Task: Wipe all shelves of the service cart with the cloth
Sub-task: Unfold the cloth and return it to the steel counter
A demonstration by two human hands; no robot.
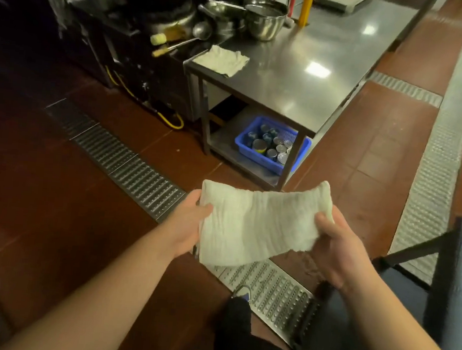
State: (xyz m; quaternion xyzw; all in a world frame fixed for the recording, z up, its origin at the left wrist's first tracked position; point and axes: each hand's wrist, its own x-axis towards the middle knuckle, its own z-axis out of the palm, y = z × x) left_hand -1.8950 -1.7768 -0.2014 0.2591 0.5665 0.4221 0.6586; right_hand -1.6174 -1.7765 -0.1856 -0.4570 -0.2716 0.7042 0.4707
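Observation:
A white ribbed cloth [259, 224] is stretched between my two hands above the red tiled floor. My left hand [187, 224] grips its left edge with the thumb on top. My right hand [337, 249] grips the right edge, fingers curled into the fabric. At the right edge of the view stands a dark metal frame [411, 252] with a grey-blue cloth [459, 275] draped on it; I cannot tell whether this is the service cart, and its shelves are hidden.
A steel table [301, 78] stands ahead with a second white cloth [222, 59], bowls [264, 20] and ladles on it. A blue basket of cans [271, 145] sits on its lower shelf. Metal floor drain grates [131, 164] run across the tiles. A dark stove stands at left.

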